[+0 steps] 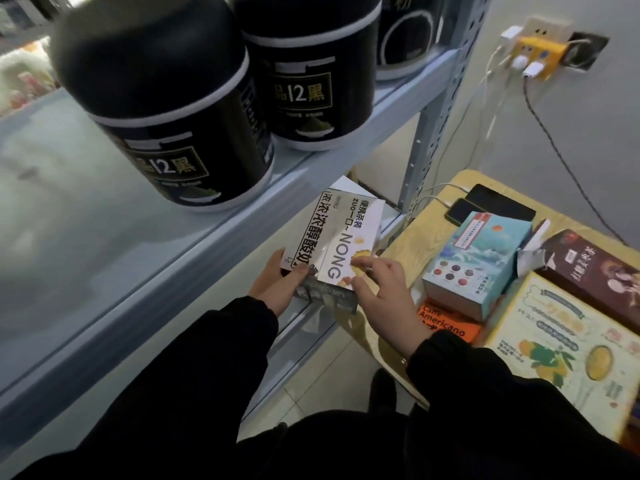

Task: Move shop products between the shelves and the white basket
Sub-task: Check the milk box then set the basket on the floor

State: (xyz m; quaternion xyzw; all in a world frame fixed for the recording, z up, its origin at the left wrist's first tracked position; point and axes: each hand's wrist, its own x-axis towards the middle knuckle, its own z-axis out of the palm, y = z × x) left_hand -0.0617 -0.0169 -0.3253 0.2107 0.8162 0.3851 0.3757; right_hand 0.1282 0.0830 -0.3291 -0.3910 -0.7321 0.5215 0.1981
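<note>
Grey shelf carries black jars. Wooden surface to the right. White NONG box is held below the shelf edge. Left hand grips its near end, right hand has fingers spread, touching its side.

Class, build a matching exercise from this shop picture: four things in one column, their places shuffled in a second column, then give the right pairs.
Things
1. black jars
2. white box
3. teal box
4. phones

Places
A. lying on the orange box
B. standing on the shelf
C. at the far corner of the table
D. held in the left hand

Pairs: 1-B, 2-D, 3-A, 4-C
</note>
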